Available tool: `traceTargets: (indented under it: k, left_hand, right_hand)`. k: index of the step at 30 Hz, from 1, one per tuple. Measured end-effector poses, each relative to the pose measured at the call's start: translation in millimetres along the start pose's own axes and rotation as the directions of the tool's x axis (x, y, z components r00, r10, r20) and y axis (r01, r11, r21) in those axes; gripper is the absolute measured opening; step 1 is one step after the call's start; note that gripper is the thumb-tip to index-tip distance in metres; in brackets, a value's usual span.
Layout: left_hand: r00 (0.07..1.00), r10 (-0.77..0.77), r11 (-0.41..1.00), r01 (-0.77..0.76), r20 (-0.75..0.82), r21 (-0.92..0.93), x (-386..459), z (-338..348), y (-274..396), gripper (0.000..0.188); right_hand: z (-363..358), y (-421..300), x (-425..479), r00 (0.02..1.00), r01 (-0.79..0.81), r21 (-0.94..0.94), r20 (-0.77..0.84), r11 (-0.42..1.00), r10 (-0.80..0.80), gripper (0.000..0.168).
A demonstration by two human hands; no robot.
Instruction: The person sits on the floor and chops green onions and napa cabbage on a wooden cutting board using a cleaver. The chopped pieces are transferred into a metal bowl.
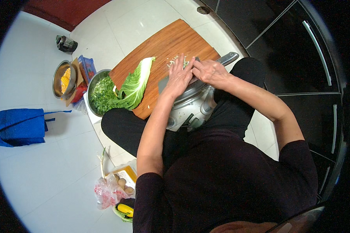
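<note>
A wooden cutting board [163, 43] lies slanted in front of me, over a shiny metal-coloured appliance or pot [186, 112] between my knees. My left hand [179, 74] is palm down above the board, fingers spread, beside small chopped pale bits [172, 62]. Fingertips of my right hand [211, 72] are bent together against the left index finger; whether they pinch anything is hidden. A kitchen knife with a steel handle [229, 59] lies beneath my hands, its grey blade [163, 83] partly covered. One napa cabbage leaf [140, 81] rests on the board's left side.
Chopped greens fill a steel bowl [100, 93] at the board's left edge. Farther left are a bowl of corn [64, 80], a blue plastic basket [88, 68], a jar [66, 43] and a blue bag [20, 126]. Eggs [122, 183] sit low left; black cabinets [291, 55] stand right.
</note>
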State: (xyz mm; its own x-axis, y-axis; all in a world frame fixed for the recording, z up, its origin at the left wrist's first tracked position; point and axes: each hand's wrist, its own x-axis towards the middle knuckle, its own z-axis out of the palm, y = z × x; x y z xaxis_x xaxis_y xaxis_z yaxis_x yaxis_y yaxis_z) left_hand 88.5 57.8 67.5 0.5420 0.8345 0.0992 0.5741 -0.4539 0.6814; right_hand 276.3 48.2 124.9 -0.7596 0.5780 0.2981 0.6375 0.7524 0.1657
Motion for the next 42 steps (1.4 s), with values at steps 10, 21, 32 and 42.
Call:
traceTargets:
  k: [10,21,32,42]
  left_hand:
    - [0.973,-0.23,0.972,0.228,0.024,0.049,-22.3,1.5,-45.2,0.056]
    - [0.854,-0.314,0.947,0.311,-0.416,-0.075,-17.9,35.3,-54.1,0.055]
    - [0.814,-0.32,0.905,0.414,-0.485,0.099,15.5,44.8,-49.3,0.063]
    - [0.661,-0.304,0.949,0.277,-0.686,-0.153,5.1,46.2,-56.3,0.057]
  right_hand:
    - [-27.2,46.8,-9.5,0.991,-0.06,-0.124,0.115,0.991,0.074,0.004]
    - [18.9,65.0,-32.1,0.418,-0.815,0.578,0.532,0.045,0.736,0.019]
    - [72.6,-10.3,-55.3,0.249,-0.606,0.611,0.754,-0.51,0.607,0.011]
    - [59.2,-88.2,3.4,0.447,-0.569,0.67,0.739,-0.477,0.505,0.01]
